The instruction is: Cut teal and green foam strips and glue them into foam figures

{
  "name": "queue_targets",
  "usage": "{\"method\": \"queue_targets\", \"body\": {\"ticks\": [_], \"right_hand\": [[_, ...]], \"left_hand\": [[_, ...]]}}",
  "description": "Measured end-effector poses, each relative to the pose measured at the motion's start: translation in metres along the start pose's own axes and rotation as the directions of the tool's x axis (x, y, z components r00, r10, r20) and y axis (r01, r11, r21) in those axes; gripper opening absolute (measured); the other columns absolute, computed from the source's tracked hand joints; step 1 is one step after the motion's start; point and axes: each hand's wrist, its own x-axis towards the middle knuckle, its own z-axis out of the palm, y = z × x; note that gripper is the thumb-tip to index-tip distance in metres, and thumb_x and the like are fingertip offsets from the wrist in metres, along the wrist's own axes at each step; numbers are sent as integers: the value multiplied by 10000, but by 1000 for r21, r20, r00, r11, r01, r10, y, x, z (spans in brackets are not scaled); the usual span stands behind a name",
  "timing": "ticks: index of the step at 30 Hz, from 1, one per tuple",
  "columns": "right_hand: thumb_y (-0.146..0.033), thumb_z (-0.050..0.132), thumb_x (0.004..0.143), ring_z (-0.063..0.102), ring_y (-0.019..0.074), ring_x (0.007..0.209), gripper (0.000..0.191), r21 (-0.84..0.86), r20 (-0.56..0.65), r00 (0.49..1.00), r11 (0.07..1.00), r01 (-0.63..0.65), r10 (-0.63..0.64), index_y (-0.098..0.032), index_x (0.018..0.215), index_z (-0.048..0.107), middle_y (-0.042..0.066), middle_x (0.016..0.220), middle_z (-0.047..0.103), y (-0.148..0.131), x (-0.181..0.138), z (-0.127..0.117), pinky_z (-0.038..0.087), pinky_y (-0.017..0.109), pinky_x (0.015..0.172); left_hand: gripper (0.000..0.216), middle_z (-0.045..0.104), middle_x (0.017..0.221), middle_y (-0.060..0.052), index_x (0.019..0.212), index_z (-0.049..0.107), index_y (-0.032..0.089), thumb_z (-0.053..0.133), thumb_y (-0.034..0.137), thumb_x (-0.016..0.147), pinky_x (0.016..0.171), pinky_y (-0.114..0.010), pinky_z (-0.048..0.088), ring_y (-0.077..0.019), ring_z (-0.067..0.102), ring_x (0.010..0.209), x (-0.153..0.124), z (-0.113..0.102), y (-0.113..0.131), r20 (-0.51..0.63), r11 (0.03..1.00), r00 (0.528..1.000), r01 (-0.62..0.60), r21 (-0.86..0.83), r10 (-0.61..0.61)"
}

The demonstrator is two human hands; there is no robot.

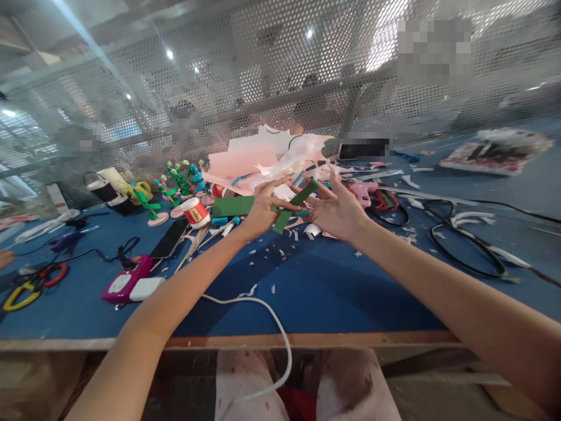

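Note:
Both my arms reach out over a blue table (315, 292). My left hand (262, 210) pinches a narrow green foam strip (294, 206) that slants between the two hands. My right hand (335, 209) is beside it with fingers spread, its fingertips touching the strip's upper end. A larger green foam sheet (234, 206) lies flat on the table just behind my left hand. Small white paper scraps litter the table under the hands.
Pink and white paper sheets (263, 158) pile up behind. Green and blue craft figures (175, 187), a red-and-white cup (196, 211), a phone (169, 238), a magenta device (127, 280), scissors (20, 292), a pink glue gun (366, 193) and black cables (464, 251) lie around. A white cable (272, 316) hangs off the front edge.

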Motion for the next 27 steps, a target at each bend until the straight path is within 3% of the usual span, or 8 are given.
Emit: {"method": "queue_targets", "body": {"ticks": [5,9,12,16,18,21,24,27], "right_hand": [[-493,713,634,583,181,905,209,63,4,1000,998,-16,16,-309,722,666,-25,1036,659,6,2,2,475,300,701],[-414,822,486,589,139,771,252,7,-61,998,1000,20,-20,-261,580,645,-30,777,671,13,5,3,467,274,708],[-433,850,377,584,127,698,313,-87,-128,991,996,27,-38,-240,523,650,-31,641,642,18,7,3,463,275,700],[-473,840,342,609,198,886,338,-216,-132,983,971,100,-130,-238,535,693,20,759,694,22,8,6,463,318,793],[-469,828,401,573,232,1038,300,-276,-83,977,946,169,-198,-239,551,708,44,861,704,22,7,7,449,331,866],[-471,804,466,536,271,1110,285,-406,-41,954,877,256,-297,-233,605,730,70,1012,678,22,5,6,468,371,860],[-467,798,475,555,292,1069,278,-555,9,915,759,340,-403,-226,595,730,87,1054,658,23,6,5,495,395,805],[-460,795,480,574,288,1034,254,-642,59,900,674,365,-431,-234,576,726,85,1005,668,22,6,4,495,397,811]], "left_hand": [[114,387,1413,12,804,737,274,628,276,772,1093,-503,230,-271,283,1272,3,-7,-5,0,990,1000,-20,141,20],[167,378,1427,17,832,729,242,596,167,763,1128,-496,157,-283,190,1339,9,-16,-7,-12,984,999,39,174,-38],[242,456,1372,13,817,714,237,545,87,732,1141,-491,134,-257,210,1356,12,-20,-2,5,991,996,91,96,-92],[296,484,1354,-34,849,690,191,500,70,657,1139,-471,143,-254,226,1370,16,-19,7,116,972,974,205,-115,-192],[304,512,1328,-35,837,685,181,480,84,635,1127,-448,178,-259,265,1356,18,-17,9,176,897,940,332,-292,-291],[279,611,1194,-24,830,675,175,425,147,710,1087,-433,255,-238,402,1275,18,-15,11,223,661,870,482,-575,-440],[198,665,1068,-30,815,669,176,490,250,776,1054,-430,282,-233,457,1219,17,-14,14,177,509,836,469,-722,-520],[81,686,955,-54,701,671,164,663,244,688,1018,-407,312,-249,483,1179,16,-12,16,154,484,846,430,-762,-510]]}}
